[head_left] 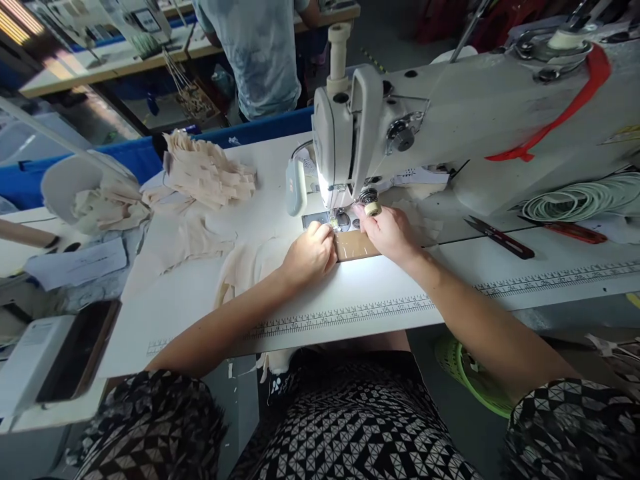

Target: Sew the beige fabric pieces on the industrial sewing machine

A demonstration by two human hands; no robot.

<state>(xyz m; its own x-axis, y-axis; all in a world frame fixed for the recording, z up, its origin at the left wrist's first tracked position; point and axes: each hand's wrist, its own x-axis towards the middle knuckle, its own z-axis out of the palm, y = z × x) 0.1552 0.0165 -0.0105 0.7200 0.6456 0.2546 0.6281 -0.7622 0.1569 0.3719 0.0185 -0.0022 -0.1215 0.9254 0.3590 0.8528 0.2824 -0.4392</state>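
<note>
At the lit needle area of a white sewing machine [345, 147], both my hands work close together. My left hand [311, 253] is closed with curled fingers just in front of the presser foot [336, 220]; a thin beige fabric piece [250, 263] runs up to it from the left. On the other side of the foot, my right hand [391, 232] is closed, its fingertips pinched beneath a small cream knob [372, 208]. What those fingertips hold is hidden. Between the hands lies a brown plate [356, 245] with thread bits on it.
A stack of beige cut pieces [205, 170] lies at the left. Thread snips [500, 238], an orange-handled tool [567, 230] and a coil of pale green cord [587, 199] lie right. A printed ruler [350, 313] lines the front edge. A person [255, 53] stands beyond.
</note>
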